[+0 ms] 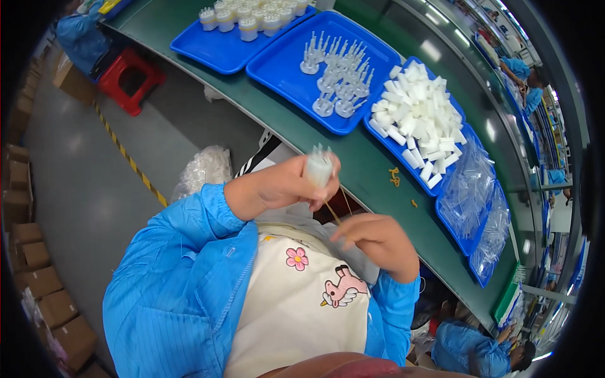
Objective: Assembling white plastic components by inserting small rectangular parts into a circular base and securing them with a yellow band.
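Note:
My left hand [280,186] is closed around a small bundle of white plastic pieces [319,165], held in front of my chest. A tan rubber band [334,211] stretches from the bundle down to my right hand [377,242], whose fingers pinch it. Both hands hover at the near edge of the green work table [296,129]. Blue sleeves cover both forearms.
On the table lie a blue tray of white pronged parts [334,72], a blue tray of white foam blocks [419,123], a tray of white cups [242,25] and trays with clear bags [472,195]. Loose rubber bands [394,177] sit on the table. Red stool [129,79], boxes at left, other workers.

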The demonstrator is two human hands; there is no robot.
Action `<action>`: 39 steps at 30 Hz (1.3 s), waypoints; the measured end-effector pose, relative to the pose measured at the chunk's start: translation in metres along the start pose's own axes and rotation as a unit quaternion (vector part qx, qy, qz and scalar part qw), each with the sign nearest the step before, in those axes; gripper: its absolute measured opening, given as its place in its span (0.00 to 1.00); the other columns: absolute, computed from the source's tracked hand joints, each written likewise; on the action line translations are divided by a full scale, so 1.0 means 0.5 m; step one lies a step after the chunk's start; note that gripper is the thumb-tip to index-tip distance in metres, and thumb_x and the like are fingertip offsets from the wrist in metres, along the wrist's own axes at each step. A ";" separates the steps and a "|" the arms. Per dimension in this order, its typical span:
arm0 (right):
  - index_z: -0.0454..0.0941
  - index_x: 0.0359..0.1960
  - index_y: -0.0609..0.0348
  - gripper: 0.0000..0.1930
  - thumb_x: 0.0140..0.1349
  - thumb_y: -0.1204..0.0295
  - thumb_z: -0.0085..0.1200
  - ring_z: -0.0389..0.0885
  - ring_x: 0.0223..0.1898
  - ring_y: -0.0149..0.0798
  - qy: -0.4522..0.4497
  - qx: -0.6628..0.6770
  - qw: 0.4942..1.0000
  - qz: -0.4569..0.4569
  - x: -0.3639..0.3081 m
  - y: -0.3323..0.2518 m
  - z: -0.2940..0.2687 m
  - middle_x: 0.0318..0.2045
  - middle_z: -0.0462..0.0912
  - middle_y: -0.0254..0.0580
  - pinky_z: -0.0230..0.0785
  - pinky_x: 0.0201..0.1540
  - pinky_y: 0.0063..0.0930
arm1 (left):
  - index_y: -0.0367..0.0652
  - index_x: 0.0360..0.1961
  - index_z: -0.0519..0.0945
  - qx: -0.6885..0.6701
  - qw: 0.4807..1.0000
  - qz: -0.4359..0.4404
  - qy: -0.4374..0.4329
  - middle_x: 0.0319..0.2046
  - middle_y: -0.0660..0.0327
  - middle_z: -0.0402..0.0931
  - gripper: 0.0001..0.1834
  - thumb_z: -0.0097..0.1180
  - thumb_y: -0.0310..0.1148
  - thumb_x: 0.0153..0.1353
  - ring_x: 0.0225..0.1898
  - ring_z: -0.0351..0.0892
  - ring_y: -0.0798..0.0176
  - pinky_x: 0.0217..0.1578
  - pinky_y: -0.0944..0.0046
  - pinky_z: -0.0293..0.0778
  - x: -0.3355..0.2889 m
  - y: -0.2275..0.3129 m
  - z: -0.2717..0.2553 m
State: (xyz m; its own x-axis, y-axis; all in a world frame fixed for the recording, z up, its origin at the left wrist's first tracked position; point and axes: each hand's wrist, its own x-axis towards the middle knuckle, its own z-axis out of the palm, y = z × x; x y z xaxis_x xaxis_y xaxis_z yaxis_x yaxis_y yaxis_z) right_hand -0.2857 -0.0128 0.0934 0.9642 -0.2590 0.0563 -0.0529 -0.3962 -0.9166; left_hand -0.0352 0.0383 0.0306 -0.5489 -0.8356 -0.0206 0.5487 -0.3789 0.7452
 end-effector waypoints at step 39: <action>0.80 0.36 0.63 0.07 0.55 0.79 0.59 0.75 0.32 0.33 0.220 0.077 0.971 0.047 0.023 0.109 0.184 0.30 0.79 0.40 0.68 0.36 0.25 | 0.46 0.47 0.80 0.788 0.405 0.229 0.403 0.43 0.59 0.75 0.22 0.71 0.37 0.52 0.42 0.78 0.65 0.41 0.67 0.76 -0.005 0.401 -0.375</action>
State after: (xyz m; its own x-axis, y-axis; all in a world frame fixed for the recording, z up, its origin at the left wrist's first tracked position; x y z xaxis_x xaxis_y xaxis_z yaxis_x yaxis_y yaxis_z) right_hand -0.2536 0.0436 0.0079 0.7515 -0.6518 0.1015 -0.0630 -0.2241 -0.9725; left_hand 0.1944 -0.1098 0.0551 0.1143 -0.7734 0.6236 -0.9565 0.0840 0.2794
